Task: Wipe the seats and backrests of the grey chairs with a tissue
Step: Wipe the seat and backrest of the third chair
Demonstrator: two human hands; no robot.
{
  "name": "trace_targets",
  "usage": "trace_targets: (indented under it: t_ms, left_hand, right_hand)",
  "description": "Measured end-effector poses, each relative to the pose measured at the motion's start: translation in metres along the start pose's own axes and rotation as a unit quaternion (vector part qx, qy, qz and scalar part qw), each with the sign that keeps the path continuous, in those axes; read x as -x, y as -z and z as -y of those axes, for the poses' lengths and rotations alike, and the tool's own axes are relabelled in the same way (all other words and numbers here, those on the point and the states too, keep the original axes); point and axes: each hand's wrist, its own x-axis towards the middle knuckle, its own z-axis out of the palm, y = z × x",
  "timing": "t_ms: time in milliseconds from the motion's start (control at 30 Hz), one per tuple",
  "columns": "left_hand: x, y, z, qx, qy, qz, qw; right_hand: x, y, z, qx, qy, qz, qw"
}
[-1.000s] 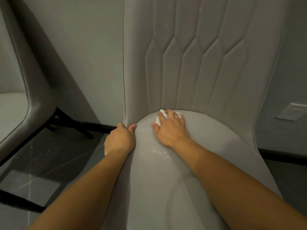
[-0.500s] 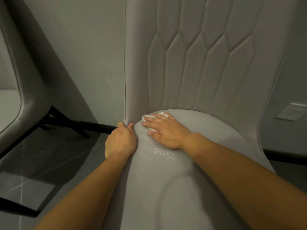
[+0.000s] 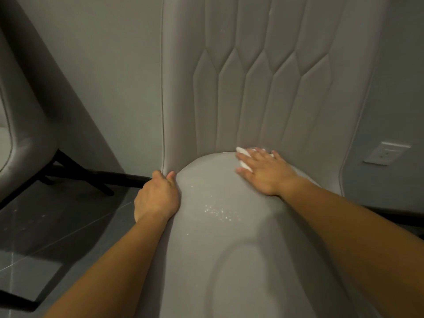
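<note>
Right hand [image 3: 266, 173]: flat, fingers straight, pressing the tissue [image 3: 243, 157] on the seat [image 3: 218, 226].
Left hand [image 3: 156, 198]: curled round the seat's edge.

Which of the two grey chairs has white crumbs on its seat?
The near chair, the one under both hands: white specks lie on its seat. The other chair, at the left edge, is untouched and shows no crumbs.

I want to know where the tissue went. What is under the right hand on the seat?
A white tissue lies under the right hand, pressed flat on the seat at the backrest seam. Only its edges show past the fingers; the rest is covered.
</note>
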Motion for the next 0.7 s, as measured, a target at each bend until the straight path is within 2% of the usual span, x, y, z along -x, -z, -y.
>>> trace_targets:
  t_ms: [133,333,433,600,700]
  left_hand:
    - [0.000,0.000,0.000,-0.005,0.000,-0.004,1.000]
    - [0.001,-0.001,0.000,0.002,-0.012,-0.010,1.000]
    - [-0.002,0.000,0.002,0.004,-0.020,-0.005,1.000]
    - [-0.016,0.000,0.004,0.038,-0.042,0.033,0.998]
    - [-0.031,0.006,0.008,0.076,-0.054,0.110,0.990]
  right_hand:
    - [0.020,-0.009,-0.022,-0.022,-0.062,-0.033,0.997]
    - [0.019,-0.011,0.019,-0.076,-0.159,-0.027,0.984]
    - [0.046,-0.013,0.056,-0.070,-0.109,-0.025,0.991]
    - [0.126,-0.022,0.111,-0.071,0.061,-0.068,0.993]
    - [0.132,-0.028,0.134,-0.077,0.072,-0.056,0.993]
